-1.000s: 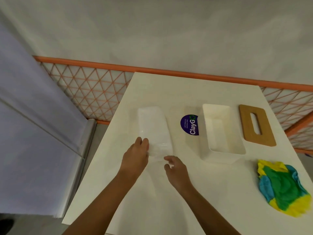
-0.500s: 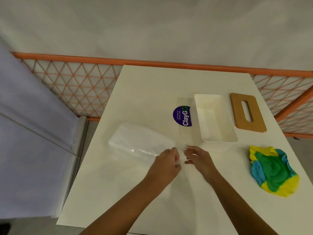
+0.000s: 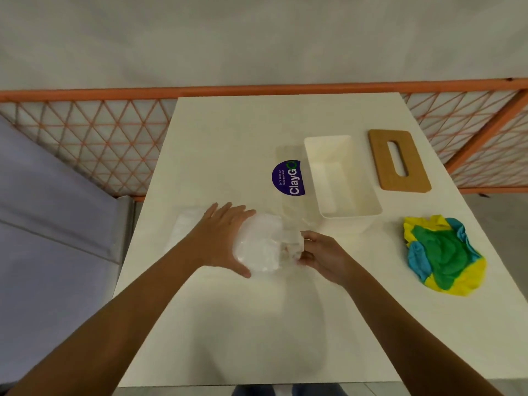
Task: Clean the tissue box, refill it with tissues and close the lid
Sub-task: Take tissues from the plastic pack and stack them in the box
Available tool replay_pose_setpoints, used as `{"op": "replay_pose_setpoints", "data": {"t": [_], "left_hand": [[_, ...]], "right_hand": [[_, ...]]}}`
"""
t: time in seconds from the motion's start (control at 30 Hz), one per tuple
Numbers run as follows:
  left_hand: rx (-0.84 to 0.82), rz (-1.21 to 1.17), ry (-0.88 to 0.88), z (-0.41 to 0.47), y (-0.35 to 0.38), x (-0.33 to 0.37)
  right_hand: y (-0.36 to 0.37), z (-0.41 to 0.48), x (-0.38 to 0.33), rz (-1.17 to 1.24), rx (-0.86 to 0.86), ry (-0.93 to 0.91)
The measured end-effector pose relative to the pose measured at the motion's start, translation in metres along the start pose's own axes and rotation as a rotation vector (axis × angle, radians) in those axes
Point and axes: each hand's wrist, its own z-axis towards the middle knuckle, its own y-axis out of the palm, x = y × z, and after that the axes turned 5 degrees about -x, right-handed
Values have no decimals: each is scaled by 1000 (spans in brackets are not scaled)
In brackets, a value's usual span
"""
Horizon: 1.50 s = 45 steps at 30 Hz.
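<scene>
Partly hidden stuff first: the left hand [image 3: 223, 238] covers the middle of the tissue pack [image 3: 258, 245], so only the pack's pale left end and its crinkled, clear-wrapped right part show. Can't tell if the wrap is torn open.

Left fingers [image 3: 228, 211] are fairly straight and spread, laid flat on top of the pack, with the thumb along its near edge. They press it to the table [image 3: 228, 132] rather than curl round it. The right hand [image 3: 324, 257] has its fingers bent and pinches the bunched end of the wrap; the fingertips are half lost in the plastic.

The pack lies near the front-left of the table, just short of the tissue box [image 3: 313, 167]. The box is white, open on top and looks bare inside. The wooden lid [image 3: 383, 167] with its slot lies flat to the right of the box, apart from it.

A purple sticker [image 3: 288, 178] left of the box reads "ClayGO"; the small line beside that is too tiny to read fully.

A crumpled yellow, green and blue cloth [image 3: 441, 257] sits at the right edge. An orange lattice fence [image 3: 85, 138] runs behind the table.
</scene>
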Motion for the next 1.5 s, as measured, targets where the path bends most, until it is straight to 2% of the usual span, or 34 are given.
{"op": "replay_pose_setpoints", "data": {"t": [0.07,0.17,0.3,0.47,0.67,0.87,1.03,1.13,1.23,1.37,1.5], "left_hand": [[-10,-22,-16,-2,7,-10],[73,-18,-49,-10,11,-14],[174,-11,-177,-22,20,-15],[194,-32,-330,-35,31,-16],[286,-35,-403,-42,43,-20],[451,-75,-418,-40,53,-22],[484,-98,-398,-40,59,-29],[478,-130,-402,-42,60,-35],[452,-146,-403,-42,61,-36],[431,-139,-400,-40,63,-36],[441,-141,-387,-40,63,-39]], "right_hand": [[7,3,-4,-78,7,19],[22,5,-10,-207,9,26],[44,10,-20,-341,67,0],[69,26,-24,-483,106,3],[90,43,-23,-758,128,-124],[93,45,-27,-590,-10,-30],[87,47,-35,-542,-38,-74],[75,49,-39,-374,-48,-102],[65,53,-33,-275,-28,-18],[64,60,-25,-262,34,130],[63,62,-36,-291,-65,220]]}}
